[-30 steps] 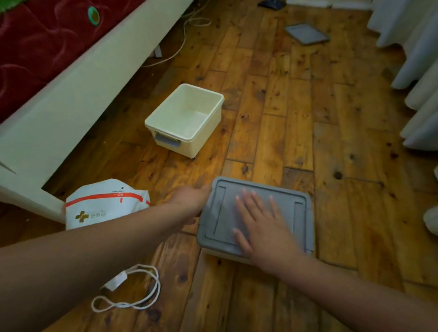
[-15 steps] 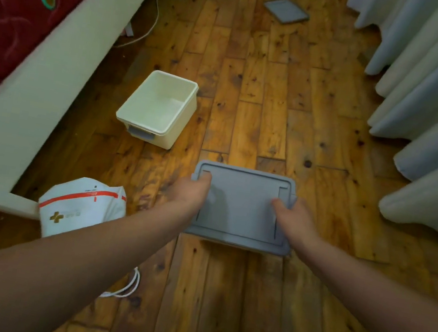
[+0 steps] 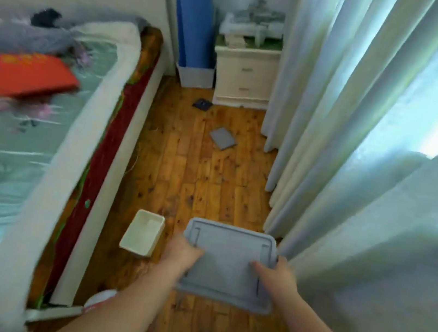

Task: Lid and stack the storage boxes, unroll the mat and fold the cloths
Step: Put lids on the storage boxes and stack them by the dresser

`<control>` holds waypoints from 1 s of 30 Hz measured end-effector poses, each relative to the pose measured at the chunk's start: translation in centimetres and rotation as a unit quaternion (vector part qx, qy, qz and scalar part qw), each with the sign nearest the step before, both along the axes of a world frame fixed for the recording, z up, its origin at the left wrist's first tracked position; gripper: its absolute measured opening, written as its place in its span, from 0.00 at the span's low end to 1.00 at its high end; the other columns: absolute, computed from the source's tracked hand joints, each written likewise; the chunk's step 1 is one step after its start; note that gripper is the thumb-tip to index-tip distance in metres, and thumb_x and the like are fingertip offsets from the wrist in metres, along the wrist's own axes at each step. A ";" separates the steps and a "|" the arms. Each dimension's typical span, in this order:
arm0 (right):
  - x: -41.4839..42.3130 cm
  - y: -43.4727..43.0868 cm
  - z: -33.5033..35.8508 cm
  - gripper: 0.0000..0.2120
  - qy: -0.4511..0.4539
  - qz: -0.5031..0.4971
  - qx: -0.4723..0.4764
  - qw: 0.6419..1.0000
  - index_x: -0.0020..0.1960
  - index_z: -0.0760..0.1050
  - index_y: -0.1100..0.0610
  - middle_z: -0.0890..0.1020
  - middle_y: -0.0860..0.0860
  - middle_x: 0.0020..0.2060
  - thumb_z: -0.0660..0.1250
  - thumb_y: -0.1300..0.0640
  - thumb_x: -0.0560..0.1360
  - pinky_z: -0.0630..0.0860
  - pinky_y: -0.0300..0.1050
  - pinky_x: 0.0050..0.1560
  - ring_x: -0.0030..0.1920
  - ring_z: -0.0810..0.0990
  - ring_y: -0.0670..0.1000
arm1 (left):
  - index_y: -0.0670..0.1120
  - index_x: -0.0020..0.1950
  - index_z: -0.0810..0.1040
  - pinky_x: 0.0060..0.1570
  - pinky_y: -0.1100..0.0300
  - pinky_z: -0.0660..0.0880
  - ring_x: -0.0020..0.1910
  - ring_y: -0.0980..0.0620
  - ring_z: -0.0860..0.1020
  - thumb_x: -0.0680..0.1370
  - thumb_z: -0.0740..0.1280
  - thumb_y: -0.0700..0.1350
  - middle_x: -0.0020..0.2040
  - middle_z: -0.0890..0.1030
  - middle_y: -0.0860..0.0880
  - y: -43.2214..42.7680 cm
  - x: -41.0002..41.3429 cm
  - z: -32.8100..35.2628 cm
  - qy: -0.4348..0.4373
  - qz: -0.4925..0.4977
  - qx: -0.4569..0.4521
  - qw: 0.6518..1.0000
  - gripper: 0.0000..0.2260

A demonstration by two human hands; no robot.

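On the far left the bed (image 3: 30,136) carried a red folder (image 3: 25,75) and rumpled bedding, but no cloth there could be told as folded or not. Near its foot, the open box (image 3: 143,232) stood on the floor (image 3: 204,180) with no lid, its long axis running near to far and leaning a little to the right, its mouth facing up. Just right of it, the left hand (image 3: 184,250) gripped the left edge of the lidded box (image 3: 227,262), thumb on top of the grey lid and fingers wrapped under and out of sight. That box seemed lifted off the floor and held level in front of the person, lid up, its long axis running left to right, its near edge slightly lower on the right. The right hand (image 3: 276,275) clasped the right edge the same way, thumb lying on the lid, against the curtain (image 3: 356,159). Further off, a spare lid (image 3: 223,137) lay flat on the floor, turned at a slant, well apart from the open box it probably belonged to. A blue roll (image 3: 193,12), likely the mat, stood upright in the far corner beside the drawers (image 3: 244,78). By my reading one box was lidded; the second lid, the stacking, the mat and the cloths were all left to do.
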State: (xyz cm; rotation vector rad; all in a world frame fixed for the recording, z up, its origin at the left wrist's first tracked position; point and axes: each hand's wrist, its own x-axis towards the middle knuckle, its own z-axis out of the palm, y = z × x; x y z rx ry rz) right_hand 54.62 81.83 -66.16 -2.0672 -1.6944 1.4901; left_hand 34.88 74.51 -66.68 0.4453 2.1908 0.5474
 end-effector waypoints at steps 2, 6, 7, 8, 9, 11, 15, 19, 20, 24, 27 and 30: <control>0.5 1.1 7.8 0.28 -0.017 0.012 0.009 1.000 0.66 0.68 0.62 0.78 0.58 0.60 0.71 0.49 0.72 0.72 0.47 0.54 0.61 0.76 0.59 | 0.40 0.67 0.72 0.58 0.54 0.74 0.62 0.43 0.77 0.69 0.77 0.50 0.64 0.78 0.41 1.2 0.5 7.8 -0.001 -0.012 0.002 1.000 0.31; -0.1 7.9 19.9 0.27 0.012 0.017 0.036 0.999 0.65 0.69 0.61 0.77 0.55 0.55 0.71 0.48 0.72 0.72 0.45 0.48 0.51 0.76 0.54 | 0.40 0.66 0.74 0.59 0.54 0.75 0.61 0.42 0.78 0.69 0.78 0.51 0.63 0.78 0.42 6.9 0.2 19.4 0.008 -0.021 0.042 0.999 0.30; -0.7 9.7 21.9 0.27 0.019 0.021 0.045 0.999 0.64 0.70 0.61 0.77 0.54 0.52 0.71 0.48 0.72 0.73 0.45 0.47 0.49 0.75 0.54 | 0.40 0.65 0.74 0.58 0.53 0.75 0.61 0.42 0.78 0.69 0.78 0.51 0.63 0.79 0.42 8.3 -0.3 21.1 0.015 -0.017 0.061 0.998 0.30; -1.1 11.3 23.0 0.27 0.025 0.020 0.048 0.998 0.64 0.71 0.61 0.76 0.54 0.51 0.71 0.48 0.72 0.74 0.46 0.48 0.48 0.75 0.54 | 0.40 0.66 0.74 0.57 0.54 0.75 0.61 0.42 0.77 0.69 0.78 0.51 0.63 0.78 0.42 9.5 -0.6 22.3 0.010 -0.017 0.074 0.997 0.30; -2.1 13.4 24.4 0.27 0.021 0.021 0.051 0.998 0.64 0.71 0.61 0.77 0.54 0.51 0.71 0.48 0.72 0.76 0.47 0.49 0.49 0.77 0.55 | 0.40 0.66 0.74 0.56 0.54 0.74 0.61 0.42 0.77 0.70 0.77 0.51 0.63 0.78 0.43 11.2 -1.5 23.7 0.008 -0.014 0.086 0.996 0.29; -3.6 17.0 26.3 0.26 0.005 0.036 0.065 0.997 0.64 0.72 0.61 0.77 0.55 0.50 0.71 0.47 0.72 0.77 0.48 0.52 0.49 0.77 0.55 | 0.42 0.66 0.73 0.55 0.53 0.75 0.60 0.42 0.77 0.71 0.76 0.52 0.62 0.78 0.43 14.2 -3.0 25.4 0.010 -0.020 0.098 0.995 0.28; -7.9 25.4 28.1 0.24 -0.013 0.053 0.084 0.995 0.62 0.72 0.62 0.76 0.55 0.48 0.70 0.49 0.73 0.78 0.49 0.53 0.48 0.77 0.55 | 0.42 0.62 0.73 0.51 0.54 0.77 0.53 0.45 0.78 0.72 0.74 0.54 0.55 0.78 0.45 22.1 -7.3 27.3 0.049 -0.062 0.105 0.991 0.24; -12.3 33.2 29.4 0.24 -0.038 0.050 0.084 0.994 0.61 0.72 0.63 0.76 0.55 0.47 0.70 0.47 0.74 0.73 0.48 0.47 0.47 0.76 0.56 | 0.45 0.55 0.74 0.38 0.60 0.72 0.43 0.50 0.75 0.74 0.71 0.56 0.47 0.76 0.49 30.2 -11.2 29.0 0.108 -0.105 0.100 0.983 0.18; -13.1 34.9 29.8 0.23 -0.044 0.051 0.082 0.994 0.59 0.73 0.62 0.77 0.55 0.47 0.70 0.46 0.74 0.74 0.48 0.47 0.48 0.77 0.56 | 0.44 0.56 0.74 0.39 0.60 0.73 0.43 0.50 0.75 0.75 0.71 0.56 0.47 0.77 0.48 32.0 -11.9 29.5 0.122 -0.122 0.088 0.981 0.19; -15.6 42.2 30.8 0.19 -0.032 0.032 0.078 0.996 0.54 0.75 0.62 0.77 0.54 0.42 0.70 0.48 0.74 0.74 0.47 0.43 0.45 0.78 0.55 | 0.41 0.62 0.75 0.43 0.59 0.74 0.52 0.46 0.79 0.75 0.70 0.56 0.54 0.79 0.44 40.4 -15.2 31.1 0.130 -0.153 0.069 0.977 0.23; -17.4 48.1 30.8 0.16 -0.034 0.026 0.069 0.997 0.52 0.72 0.62 0.76 0.54 0.42 0.69 0.50 0.75 0.74 0.47 0.45 0.45 0.76 0.55 | 0.41 0.66 0.73 0.45 0.58 0.72 0.56 0.45 0.79 0.75 0.71 0.55 0.59 0.79 0.43 46.8 -17.3 31.3 0.127 -0.168 0.066 0.975 0.25; -19.5 54.8 30.0 0.22 -0.036 0.029 0.073 0.996 0.58 0.73 0.65 0.76 0.57 0.48 0.70 0.49 0.74 0.76 0.50 0.52 0.51 0.78 0.59 | 0.39 0.65 0.72 0.47 0.57 0.73 0.57 0.44 0.78 0.76 0.70 0.53 0.60 0.78 0.42 53.5 -19.6 31.0 0.132 -0.184 0.054 0.972 0.23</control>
